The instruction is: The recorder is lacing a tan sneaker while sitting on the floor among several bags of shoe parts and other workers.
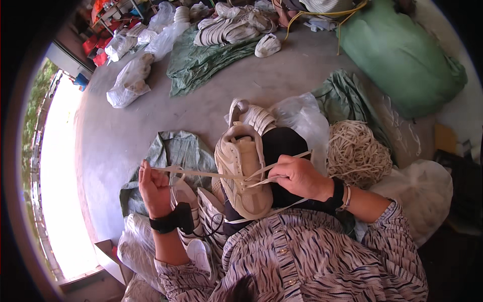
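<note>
A beige sneaker [255, 202] rests on my lap with its toe toward me. Its flat cream shoelace [201, 173] runs through the lower eyelets, while the upper ones look unlaced. Off to the left of the shoe, my left hand [154, 190] is closed on one stretch of lace, pulled nearly straight. Just right of the sneaker, my right hand [303, 177] pinches the lace between thumb and fingers, with a loose piece sticking out above it. Another strand hangs down across my lap below the toe.
Right of my knees lies a heap of cream laces [358, 151], beside a filled translucent bag [420, 194]. More pale shoes [210, 205] sit at my left on green sheeting [176, 143]. Across the floor are stacked shoes [231, 27] and a big green sack [397, 55].
</note>
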A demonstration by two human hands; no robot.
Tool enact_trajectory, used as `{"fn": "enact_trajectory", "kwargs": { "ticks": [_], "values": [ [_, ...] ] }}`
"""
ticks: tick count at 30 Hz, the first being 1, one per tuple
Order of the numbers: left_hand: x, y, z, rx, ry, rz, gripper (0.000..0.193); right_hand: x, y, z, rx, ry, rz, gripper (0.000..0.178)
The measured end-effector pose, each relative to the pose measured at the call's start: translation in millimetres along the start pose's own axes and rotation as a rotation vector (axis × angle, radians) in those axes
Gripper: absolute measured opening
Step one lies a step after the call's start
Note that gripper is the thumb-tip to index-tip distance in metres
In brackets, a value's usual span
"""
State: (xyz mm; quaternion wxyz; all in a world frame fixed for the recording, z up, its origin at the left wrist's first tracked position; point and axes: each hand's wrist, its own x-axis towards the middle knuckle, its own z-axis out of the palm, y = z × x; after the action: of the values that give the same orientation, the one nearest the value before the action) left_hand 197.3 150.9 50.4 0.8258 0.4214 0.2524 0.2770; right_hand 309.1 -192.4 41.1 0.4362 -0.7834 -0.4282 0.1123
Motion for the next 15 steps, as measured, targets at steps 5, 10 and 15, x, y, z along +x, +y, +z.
{"fn": "enact_trajectory", "kwargs": {
  "ticks": [5,10,15],
  "values": [
    [28,36,-64,-0.042,0.089,0.085,0.024,7,-2,2,0.095,-0.123,0.024,0.01],
    [30,40,-54,-0.05,0.096,0.036,0.016,19,-1,-4,0.432,-0.338,0.088,0.01],
    [31,40,-52,-0.07,0.124,-0.008,0.011,25,-2,-9,0.299,-0.283,-0.101,0.01]
  ]
}}
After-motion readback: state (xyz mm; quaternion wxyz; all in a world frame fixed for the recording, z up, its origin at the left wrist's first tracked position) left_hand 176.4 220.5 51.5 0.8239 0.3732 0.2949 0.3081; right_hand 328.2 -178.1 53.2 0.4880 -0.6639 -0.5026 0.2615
